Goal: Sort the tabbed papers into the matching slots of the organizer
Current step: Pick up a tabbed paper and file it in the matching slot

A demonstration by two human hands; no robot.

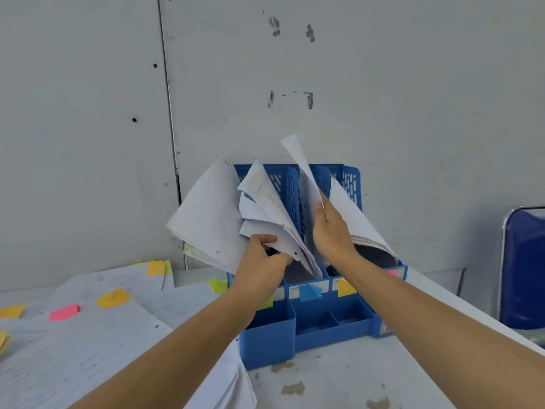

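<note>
A blue plastic organizer (312, 329) stands against the wall, its slots marked at the front by a blue tab (310, 292), a yellow tab (345, 287) and a pink tab (393, 272). Bundles of white papers (206, 214) lean out of its slots. My left hand (264, 262) grips the lower edge of a paper bundle (269, 202) standing in a left-middle slot. My right hand (330, 228) pinches a single white sheet (300, 160) that rises above a middle slot. More papers (354, 214) lean out to the right.
A loose spread of tabbed papers (88, 349) covers the table at left, with yellow (113, 298), pink (65, 312) and green (217, 285) tabs. The scuffed white tabletop (339, 379) runs in front. A blue chair (523, 267) stands at the right edge. A grey wall is close behind.
</note>
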